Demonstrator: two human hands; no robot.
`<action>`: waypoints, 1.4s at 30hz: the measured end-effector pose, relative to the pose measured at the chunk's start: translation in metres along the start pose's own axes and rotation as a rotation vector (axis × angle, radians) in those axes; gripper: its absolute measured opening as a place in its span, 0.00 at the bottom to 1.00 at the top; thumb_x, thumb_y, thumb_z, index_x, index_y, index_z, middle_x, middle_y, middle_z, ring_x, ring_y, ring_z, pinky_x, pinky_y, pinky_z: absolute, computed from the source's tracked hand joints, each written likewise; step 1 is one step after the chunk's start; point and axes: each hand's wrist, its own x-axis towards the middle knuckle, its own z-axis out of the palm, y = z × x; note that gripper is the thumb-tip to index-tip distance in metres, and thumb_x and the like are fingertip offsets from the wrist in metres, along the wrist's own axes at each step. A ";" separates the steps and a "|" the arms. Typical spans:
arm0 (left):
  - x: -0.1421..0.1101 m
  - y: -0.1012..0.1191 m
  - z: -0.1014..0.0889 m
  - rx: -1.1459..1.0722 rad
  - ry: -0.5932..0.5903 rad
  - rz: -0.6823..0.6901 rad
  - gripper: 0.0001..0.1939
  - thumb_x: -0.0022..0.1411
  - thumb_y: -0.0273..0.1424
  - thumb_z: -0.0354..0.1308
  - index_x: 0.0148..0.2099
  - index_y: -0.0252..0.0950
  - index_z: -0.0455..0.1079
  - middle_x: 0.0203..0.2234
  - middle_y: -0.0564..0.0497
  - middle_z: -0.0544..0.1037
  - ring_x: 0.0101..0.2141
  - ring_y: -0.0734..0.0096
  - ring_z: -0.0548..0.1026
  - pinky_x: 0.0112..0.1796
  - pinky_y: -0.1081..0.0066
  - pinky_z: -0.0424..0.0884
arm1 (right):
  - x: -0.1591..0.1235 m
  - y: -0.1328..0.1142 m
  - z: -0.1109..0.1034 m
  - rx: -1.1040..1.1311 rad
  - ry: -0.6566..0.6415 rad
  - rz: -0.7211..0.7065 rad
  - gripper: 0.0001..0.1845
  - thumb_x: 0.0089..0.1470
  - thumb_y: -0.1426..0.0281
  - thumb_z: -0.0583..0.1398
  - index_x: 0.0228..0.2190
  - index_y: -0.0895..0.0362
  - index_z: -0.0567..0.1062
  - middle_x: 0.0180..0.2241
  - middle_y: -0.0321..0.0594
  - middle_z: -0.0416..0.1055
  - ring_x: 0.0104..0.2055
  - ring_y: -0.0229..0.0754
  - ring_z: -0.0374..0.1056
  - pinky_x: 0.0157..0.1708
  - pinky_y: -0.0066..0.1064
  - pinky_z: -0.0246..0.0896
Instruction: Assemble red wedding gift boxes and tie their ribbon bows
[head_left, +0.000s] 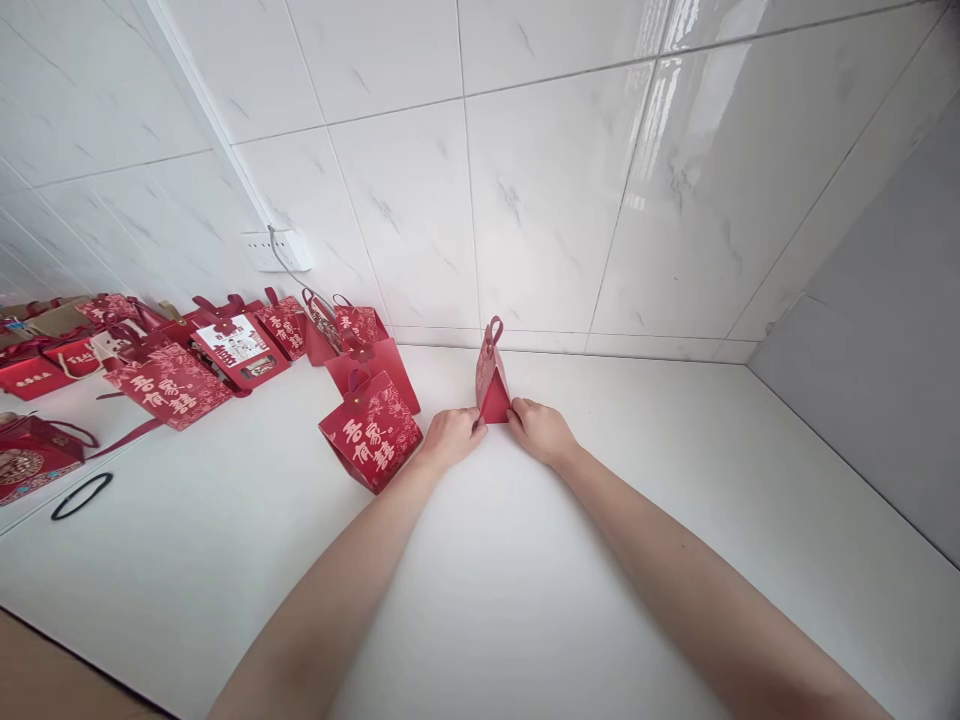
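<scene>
While the red, floral-printed, wedge-shaped paper box [495,402] stands upright on the smooth white countertop [487,600] near the tiled wall, left hand [452,437] and right hand [541,430] pinch its lower corners, seemingly steadying it.

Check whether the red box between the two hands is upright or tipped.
Upright: the box stands on the white surface, ribbon loop on top.

Just one view here, worn on the head, looking forward and down past both forearms at the white tabletop [480,580]; distance seems moderate, hard to judge.
</scene>
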 end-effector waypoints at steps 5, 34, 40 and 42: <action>-0.001 0.006 0.002 0.040 0.002 -0.031 0.11 0.60 0.34 0.51 0.33 0.36 0.73 0.25 0.45 0.78 0.29 0.59 0.75 0.32 0.67 0.64 | 0.000 -0.003 0.000 -0.073 -0.009 -0.023 0.12 0.63 0.68 0.47 0.32 0.57 0.67 0.31 0.42 0.72 0.28 0.41 0.67 0.26 0.31 0.47; -0.004 0.007 -0.002 0.004 0.049 -0.037 0.10 0.58 0.33 0.51 0.33 0.39 0.74 0.26 0.48 0.78 0.29 0.62 0.75 0.32 0.68 0.63 | -0.003 -0.002 -0.005 -0.128 -0.008 -0.057 0.10 0.58 0.70 0.49 0.31 0.56 0.69 0.29 0.42 0.75 0.29 0.43 0.69 0.26 0.31 0.45; -0.008 0.016 -0.001 -0.066 0.030 0.113 0.08 0.54 0.33 0.54 0.25 0.39 0.72 0.22 0.52 0.77 0.25 0.68 0.72 0.29 0.71 0.61 | -0.002 -0.009 -0.001 -0.103 -0.038 -0.121 0.08 0.56 0.68 0.53 0.28 0.55 0.70 0.29 0.39 0.75 0.28 0.41 0.69 0.26 0.30 0.45; -0.009 0.017 -0.002 -0.078 0.038 0.141 0.10 0.55 0.34 0.54 0.23 0.39 0.70 0.21 0.52 0.76 0.24 0.70 0.71 0.29 0.71 0.60 | -0.002 -0.006 -0.003 -0.104 -0.035 -0.099 0.09 0.56 0.67 0.53 0.26 0.55 0.69 0.27 0.37 0.75 0.27 0.40 0.68 0.25 0.30 0.43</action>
